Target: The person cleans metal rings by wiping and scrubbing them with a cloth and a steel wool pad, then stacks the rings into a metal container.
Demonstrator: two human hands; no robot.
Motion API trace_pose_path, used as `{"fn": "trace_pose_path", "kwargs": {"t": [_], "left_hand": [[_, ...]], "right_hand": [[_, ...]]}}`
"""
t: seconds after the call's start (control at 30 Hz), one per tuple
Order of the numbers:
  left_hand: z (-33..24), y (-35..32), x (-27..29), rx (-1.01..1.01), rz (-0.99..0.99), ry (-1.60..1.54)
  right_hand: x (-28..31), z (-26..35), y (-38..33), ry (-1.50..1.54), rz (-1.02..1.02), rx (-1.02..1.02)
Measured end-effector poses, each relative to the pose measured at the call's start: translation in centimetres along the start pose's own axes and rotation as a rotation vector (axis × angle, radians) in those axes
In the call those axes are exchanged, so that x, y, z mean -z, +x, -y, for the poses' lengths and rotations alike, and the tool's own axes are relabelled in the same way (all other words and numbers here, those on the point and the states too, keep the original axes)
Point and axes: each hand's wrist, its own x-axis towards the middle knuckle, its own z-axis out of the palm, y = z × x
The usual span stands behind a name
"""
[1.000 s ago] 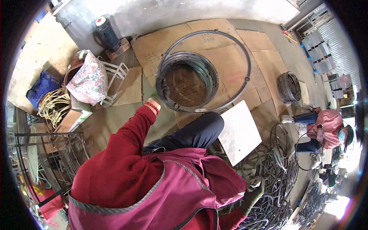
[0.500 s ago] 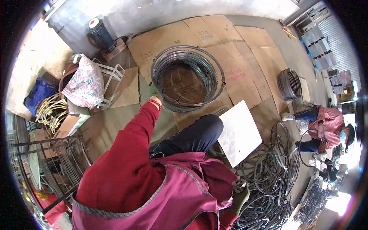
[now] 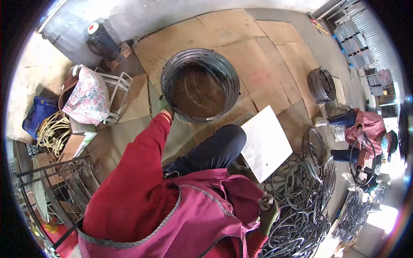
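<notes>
A round stack of dark grey rings (image 3: 234, 101) lies on the cardboard before me. My left hand (image 3: 166, 112), with a red bead bracelet at the wrist, is at the near left edge of the stack. Its fingers look greenish and are too blurred to tell whether they grip a ring. Down at the right, beside my purple apron, my right hand (image 3: 269, 216) appears to be in a green glove. It is closed on a crumpled pale cloth (image 3: 265, 202). Next to that hand spreads a tangled heap of dark rings (image 3: 297, 206).
A white board (image 3: 266, 144) lies right of my knee. Flattened cardboard (image 3: 262, 64) covers the floor beyond. A smaller ring stack (image 3: 322, 85) stands at the right, near a seated co-worker (image 3: 365, 129) holding a ring. On the left are a flowered bag (image 3: 88, 96) and a wire rack (image 3: 73, 180).
The top ring, earlier offset and tilted over the stack, now sits down on it. My left hand stays at the stack's edge. The co-worker's ring has shifted.
</notes>
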Motion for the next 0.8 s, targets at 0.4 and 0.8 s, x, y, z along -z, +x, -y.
{"fn": "trace_pose_path", "kwargs": {"t": [0.4, 0.8], "left_hand": [[-2.2, 1.7, 2.2, -0.203, 0.01, 1.489], [-3.8, 5.6, 4.0, 0.22, 0.337, 1.265]], "right_hand": [[-0.2, -0.5, 0.2, -0.149, -0.005, -0.003], [0.7, -0.7, -0.7, -0.253, 0.004, 0.024]]}}
